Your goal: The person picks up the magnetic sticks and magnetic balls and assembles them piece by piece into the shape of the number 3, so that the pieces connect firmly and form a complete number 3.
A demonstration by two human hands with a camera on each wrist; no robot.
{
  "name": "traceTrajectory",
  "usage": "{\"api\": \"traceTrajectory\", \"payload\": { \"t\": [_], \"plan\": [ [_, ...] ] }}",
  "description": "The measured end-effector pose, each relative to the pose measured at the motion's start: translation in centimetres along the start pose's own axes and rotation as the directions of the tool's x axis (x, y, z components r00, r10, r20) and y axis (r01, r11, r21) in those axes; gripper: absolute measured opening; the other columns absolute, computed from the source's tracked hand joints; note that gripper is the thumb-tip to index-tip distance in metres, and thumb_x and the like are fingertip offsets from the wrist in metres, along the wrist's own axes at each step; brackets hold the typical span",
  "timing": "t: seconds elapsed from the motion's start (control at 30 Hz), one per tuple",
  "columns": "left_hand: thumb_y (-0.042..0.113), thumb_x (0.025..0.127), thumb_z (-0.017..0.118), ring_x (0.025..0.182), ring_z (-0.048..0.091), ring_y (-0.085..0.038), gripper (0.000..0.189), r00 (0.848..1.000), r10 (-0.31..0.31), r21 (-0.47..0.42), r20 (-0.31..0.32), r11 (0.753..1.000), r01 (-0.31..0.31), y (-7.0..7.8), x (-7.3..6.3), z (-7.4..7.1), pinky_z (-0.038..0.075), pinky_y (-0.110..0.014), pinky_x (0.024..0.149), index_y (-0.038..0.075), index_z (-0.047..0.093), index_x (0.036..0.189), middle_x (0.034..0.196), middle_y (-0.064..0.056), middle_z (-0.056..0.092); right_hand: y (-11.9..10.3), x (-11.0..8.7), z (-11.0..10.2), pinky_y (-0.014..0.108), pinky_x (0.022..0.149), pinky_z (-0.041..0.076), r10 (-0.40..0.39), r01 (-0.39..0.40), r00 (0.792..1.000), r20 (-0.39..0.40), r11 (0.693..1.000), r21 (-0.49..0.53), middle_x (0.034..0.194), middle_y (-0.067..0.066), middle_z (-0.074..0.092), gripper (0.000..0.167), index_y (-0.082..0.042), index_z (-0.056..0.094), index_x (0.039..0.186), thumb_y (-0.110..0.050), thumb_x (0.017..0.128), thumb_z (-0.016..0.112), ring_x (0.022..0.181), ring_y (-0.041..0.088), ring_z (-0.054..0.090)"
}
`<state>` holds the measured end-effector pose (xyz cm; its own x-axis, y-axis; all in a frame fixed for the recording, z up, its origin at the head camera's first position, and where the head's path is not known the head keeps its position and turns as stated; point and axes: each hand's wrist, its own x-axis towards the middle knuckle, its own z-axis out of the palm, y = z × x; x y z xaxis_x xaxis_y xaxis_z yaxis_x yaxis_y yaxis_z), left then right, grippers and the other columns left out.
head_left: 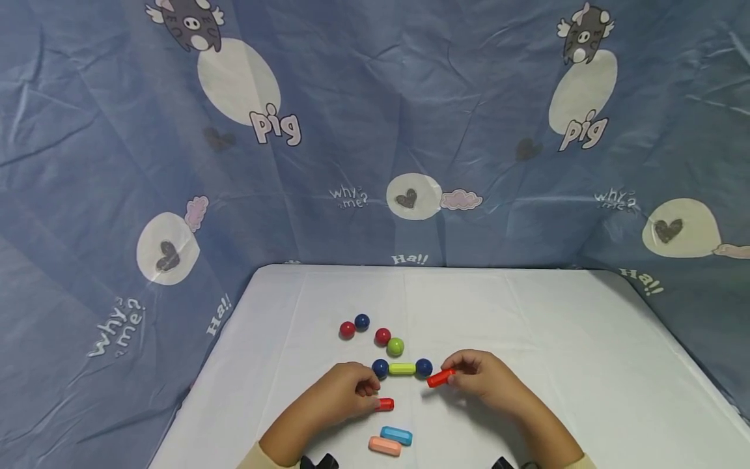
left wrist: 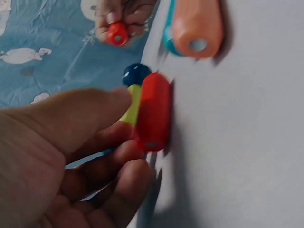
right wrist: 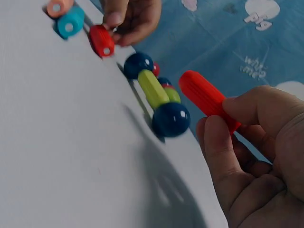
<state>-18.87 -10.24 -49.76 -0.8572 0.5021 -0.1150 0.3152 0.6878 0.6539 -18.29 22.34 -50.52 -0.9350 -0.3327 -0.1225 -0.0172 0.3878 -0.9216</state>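
My right hand (head_left: 483,378) pinches a red rod (right wrist: 209,99) between thumb and fingers, raised above the table, its free end pointing toward a dark blue ball (right wrist: 171,118). That ball sits on one end of a yellow-green rod (head_left: 402,369), with another dark blue ball (head_left: 380,369) on the other end. My left hand (head_left: 346,391) is beside a second red rod (left wrist: 154,111) lying on the white table. Its fingertips are right at that rod's near end, while the thumb (left wrist: 109,102) stands apart from it.
Behind the joined piece lie two red balls (head_left: 347,330), a blue ball (head_left: 362,322) and a green ball (head_left: 395,346). Nearer me, a light blue rod (head_left: 396,435) and an orange rod (head_left: 385,446) lie side by side. A blue printed curtain (head_left: 351,130) hangs around the white table (head_left: 527,312).
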Motion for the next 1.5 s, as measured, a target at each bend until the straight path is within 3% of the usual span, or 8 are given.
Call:
{"api": "traceTrajectory", "payload": {
  "t": [0.2,0.3,0.43,0.63,0.83,1.07,1.5],
  "plan": [
    [0.020,0.086,0.086,0.081,0.058,-0.009,0.027,0.980,-0.049,-0.046,-0.193,0.998,0.041,-0.4,0.9,-0.4,0.052,-0.021,0.070,0.013,0.073,0.108,0.097,0.003,0.065,0.9,0.4,-1.1,0.028,0.074,0.053,0.051,-0.051,0.999,0.004,0.989,0.138,0.100,0.009,0.073,0.028,0.001,0.069,0.117,-0.008,0.091,0.075,0.086,0.019,0.062],
    [0.020,0.085,0.087,0.083,0.059,-0.011,0.037,0.970,-0.071,-0.077,-0.232,0.996,0.055,-0.4,1.4,0.0,0.052,-0.020,0.071,0.011,0.070,0.116,0.105,0.000,0.065,1.2,1.0,-1.5,0.027,0.074,0.051,0.059,-0.058,0.998,-0.001,0.984,0.171,0.100,0.008,0.071,0.030,0.004,0.066,0.118,-0.006,0.090,0.075,0.086,0.018,0.059],
    [0.023,0.084,0.088,0.082,0.057,-0.011,0.040,0.974,-0.088,-0.093,-0.208,0.993,0.070,-0.6,1.9,0.5,0.052,-0.020,0.071,0.012,0.070,0.117,0.104,0.000,0.064,1.8,1.9,-2.0,0.026,0.075,0.050,0.067,-0.062,0.997,-0.022,0.979,0.193,0.100,0.007,0.070,0.029,0.006,0.066,0.116,-0.005,0.091,0.073,0.088,0.017,0.058],
    [0.025,0.085,0.088,0.083,0.057,-0.011,0.040,0.982,-0.098,-0.100,-0.160,0.992,0.083,-1.0,2.1,0.7,0.051,-0.022,0.071,0.014,0.069,0.118,0.100,0.004,0.064,2.5,3.1,-2.2,0.023,0.086,0.056,0.074,-0.065,0.997,-0.022,0.958,0.278,0.112,0.009,0.071,0.034,0.012,0.063,0.126,-0.005,0.097,0.068,0.102,0.015,0.064],
    [0.025,0.085,0.088,0.083,0.058,-0.010,0.038,0.983,-0.092,-0.100,-0.161,0.992,0.077,-1.3,2.3,0.8,0.052,-0.022,0.072,0.016,0.069,0.118,0.100,0.005,0.066,2.4,4.3,-1.8,0.022,0.088,0.056,0.088,-0.076,0.996,-0.024,0.946,0.314,0.115,0.011,0.072,0.037,0.015,0.062,0.129,-0.004,0.097,0.066,0.104,0.012,0.065],
    [0.024,0.087,0.086,0.084,0.057,-0.009,0.036,0.984,-0.058,-0.069,-0.170,0.997,0.047,-1.2,2.9,0.8,0.051,-0.023,0.073,0.017,0.070,0.117,0.100,0.007,0.064,1.6,5.8,-1.3,0.028,0.093,0.059,0.096,-0.096,0.995,0.019,0.919,0.382,0.130,0.024,0.065,0.039,0.015,0.059,0.133,-0.004,0.100,0.064,0.106,0.015,0.070],
    [0.021,0.087,0.087,0.082,0.058,-0.009,0.031,0.986,-0.045,-0.092,-0.159,0.995,0.031,-1.5,3.0,0.8,0.051,-0.022,0.071,0.018,0.072,0.113,0.093,0.008,0.062,0.9,7.0,0.3,0.033,0.091,0.061,0.135,-0.124,0.991,0.001,0.908,0.399,0.112,0.013,0.067,0.035,0.012,0.055,0.128,-0.005,0.099,0.065,0.098,0.018,0.070]
  ]
}}
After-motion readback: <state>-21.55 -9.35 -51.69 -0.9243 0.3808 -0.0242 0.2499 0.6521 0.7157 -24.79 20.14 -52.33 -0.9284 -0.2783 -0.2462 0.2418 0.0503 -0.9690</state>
